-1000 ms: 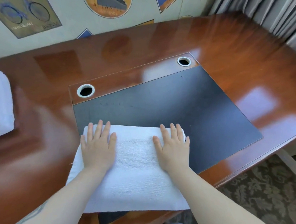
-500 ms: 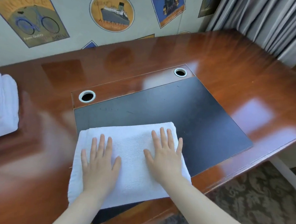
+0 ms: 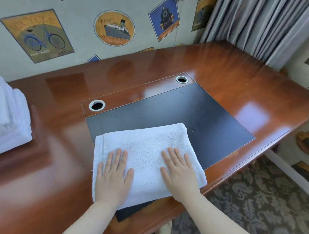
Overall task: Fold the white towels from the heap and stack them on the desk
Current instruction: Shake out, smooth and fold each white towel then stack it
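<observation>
The glossy wooden worktop (image 3: 217,70) is filling most of the view, running from the near left to the far right corner by the grey curtain (image 3: 257,23). Its near left part is blurring into reflections. A black inset pad (image 3: 195,116) is lying in the middle of it, with two round cable holes, one (image 3: 96,105) at its far left and one (image 3: 182,79) at its far right.

A folded white towel (image 3: 144,145) is lying on the near left part of the pad, its long axis running left to right, tilted so the right end is sitting a little farther away. Its near edge is reaching the worktop's near edge, and its near part is being hidden under the hands.

At the far left a stack of folded white towels (image 3: 5,121) is sitting on the worktop, well apart from the single towel; the frame edge is cutting it off, so its full extent cannot be told.

The left hand (image 3: 114,176) is pressing flat on the towel's near left part, fingers straight and slightly spread, gripping nothing. The right hand (image 3: 180,171) is pressing flat on the near right part in the same way, fingers pointing away from the person.
</observation>
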Demonstrator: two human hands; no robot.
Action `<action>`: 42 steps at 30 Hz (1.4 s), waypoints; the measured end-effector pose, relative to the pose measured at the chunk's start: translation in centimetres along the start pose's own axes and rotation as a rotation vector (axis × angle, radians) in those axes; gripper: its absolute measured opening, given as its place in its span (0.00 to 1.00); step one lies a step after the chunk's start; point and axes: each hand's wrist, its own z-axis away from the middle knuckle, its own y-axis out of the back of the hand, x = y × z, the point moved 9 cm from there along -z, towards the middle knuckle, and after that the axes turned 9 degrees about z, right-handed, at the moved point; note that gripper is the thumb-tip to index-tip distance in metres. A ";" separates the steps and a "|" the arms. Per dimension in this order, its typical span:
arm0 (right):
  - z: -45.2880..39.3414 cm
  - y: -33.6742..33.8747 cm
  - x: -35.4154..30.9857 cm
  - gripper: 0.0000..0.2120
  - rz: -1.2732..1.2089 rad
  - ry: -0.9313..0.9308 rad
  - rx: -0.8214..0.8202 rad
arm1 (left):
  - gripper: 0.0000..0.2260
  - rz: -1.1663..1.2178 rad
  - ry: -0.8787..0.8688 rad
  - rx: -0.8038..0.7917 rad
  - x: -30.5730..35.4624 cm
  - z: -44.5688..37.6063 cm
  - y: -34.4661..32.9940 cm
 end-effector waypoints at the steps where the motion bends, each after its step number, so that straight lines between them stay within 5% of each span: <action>1: 0.6 0.2 0.6 0.26 0.026 0.017 0.022 | 0.27 0.005 -0.003 0.003 -0.8 0.2 0.3; 7: 2.2 -0.1 2.9 0.25 0.082 -0.187 0.031 | 0.24 0.125 0.001 0.085 -2.5 1.1 0.8; 12: 0.3 -0.5 3.9 0.26 -0.195 -0.103 -0.093 | 0.25 0.107 0.042 0.072 -2.4 0.3 0.8; 14: 1.2 1.0 6.7 0.27 -0.478 -0.299 0.040 | 0.26 0.298 0.255 0.171 -4.0 1.5 2.1; 16: 5.1 1.2 10.4 0.24 -0.795 -0.794 0.277 | 0.26 0.778 0.606 0.382 -7.5 4.8 2.9; 18: 9.0 -1.9 9.6 0.17 -1.350 -1.246 0.319 | 0.20 1.280 0.965 0.502 -9.1 8.8 1.3; 22: 8.9 -2.6 5.3 0.12 -1.849 -1.464 0.255 | 0.08 1.780 1.317 0.412 -5.5 11.2 -0.7; 27: 7.5 -2.3 0.0 0.18 -1.981 -1.544 -0.036 | 0.19 1.913 1.516 0.268 -1.1 11.1 0.4; 31: 6.8 -2.4 -0.4 0.21 -1.967 -1.467 -0.060 | 0.29 1.825 1.692 0.195 -0.3 12.7 0.0; 34: 6.7 -2.9 0.4 0.20 -1.980 -1.413 -0.063 | 0.33 2.059 1.685 0.140 2.9 12.1 -2.5; 38: 6.3 -2.5 0.7 0.18 -2.061 -1.222 -0.049 | 0.17 2.214 1.480 0.249 5.7 9.7 -4.2; 42: 6.8 -2.4 0.1 0.18 -2.280 -1.059 -0.034 | 0.19 2.332 1.143 0.332 6.8 8.6 -4.9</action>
